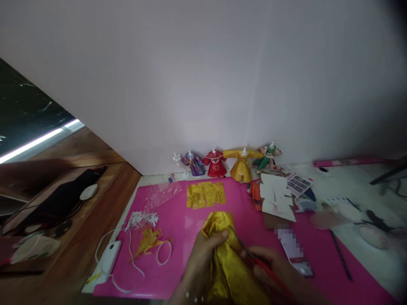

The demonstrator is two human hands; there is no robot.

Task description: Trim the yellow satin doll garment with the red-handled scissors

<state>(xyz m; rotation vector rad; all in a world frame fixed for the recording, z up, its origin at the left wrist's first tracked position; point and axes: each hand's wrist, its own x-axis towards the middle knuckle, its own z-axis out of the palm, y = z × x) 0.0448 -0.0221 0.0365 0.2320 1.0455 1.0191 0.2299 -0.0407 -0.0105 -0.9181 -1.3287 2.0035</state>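
Observation:
Shiny golden-yellow fabric (227, 262) hangs in folds in front of me, low in the middle of the view. My left hand (202, 254) is closed on its upper left part, the thumb pressed on top. In my right hand (270, 258) is a pair of red-handled scissors (269, 273), their thin dark metal end pointing up and left against the fabric. Part of the right-hand fingers and the lower fabric are hidden or dim. Beyond the hands, flat cut pieces of the same yellow fabric (206, 195) lie on the pink mat (171, 271).
Small dress forms in purple (193, 164), red (216, 164), yellow (241, 167) and green clothes (269, 159) stand along the wall. Left lie yellow scraps (148, 242), a tape ring (164, 253) and a white power strip (108, 262). White card (276, 197) and a phone (294, 252) lie right.

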